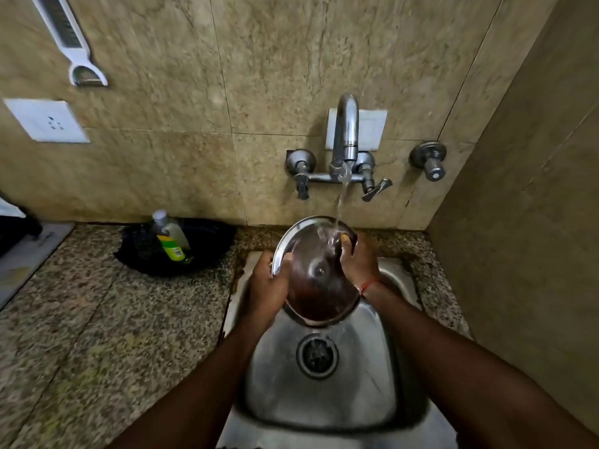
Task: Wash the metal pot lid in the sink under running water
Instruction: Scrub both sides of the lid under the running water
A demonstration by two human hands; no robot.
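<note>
A tiled wall corner backs the steel sink. Over the sink, under the tap, the lid is tilted, left hand and right hand clamped on opposite rims. Best to turn it slowly so water sweeps every part.

1. A pot lid is held tilted over the sink, above the drain, left hand and right hand on opposite edges.
2. The tap stands on the wall behind the sink.
3. A bottle lies in a basin on the counter, left of the sink.
</note>
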